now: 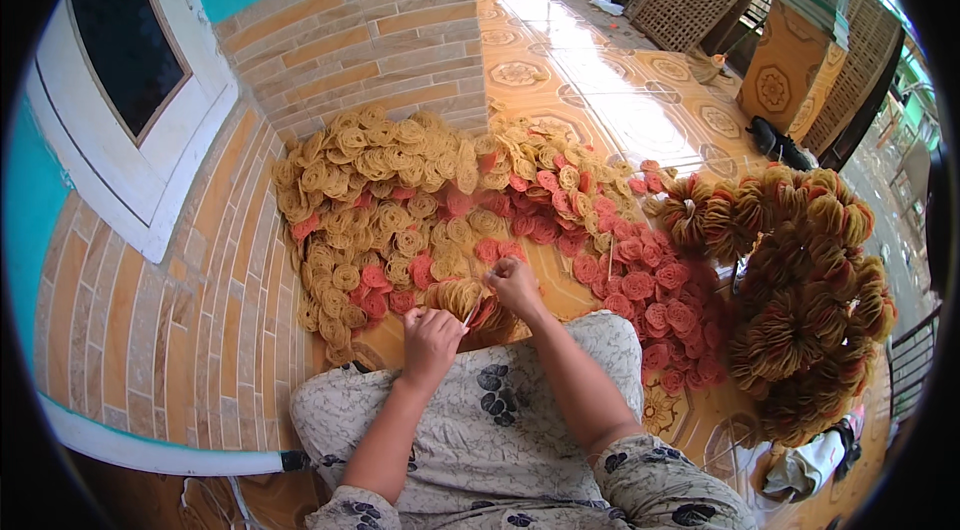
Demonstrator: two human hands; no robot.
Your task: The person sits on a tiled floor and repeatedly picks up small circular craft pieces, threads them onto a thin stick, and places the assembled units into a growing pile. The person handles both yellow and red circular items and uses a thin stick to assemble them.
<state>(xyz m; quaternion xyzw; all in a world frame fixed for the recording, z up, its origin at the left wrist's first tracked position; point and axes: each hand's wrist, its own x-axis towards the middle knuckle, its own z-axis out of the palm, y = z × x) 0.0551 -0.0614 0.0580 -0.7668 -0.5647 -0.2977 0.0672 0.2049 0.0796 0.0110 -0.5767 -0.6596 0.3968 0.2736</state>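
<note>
Two hands meet on one small bunch of yellow crackers [462,298], at the near edge of the loose cracker heap [400,200]: your left hand [430,338] clenches its base, your right hand [516,286] pinches its top. You seem mid-bundling; finished bundles [800,300] lie right of the heap.

A loose heap of coiled crackers [420,200] is spread on the tiled floor [600,80], against the brick wall [380,40] at far left. Bundled stacks [800,300] are piled to its right. At near centre, a small bundle [465,300] is held between the left hand [430,340] and right hand [515,285], above the lap [500,410].
</note>
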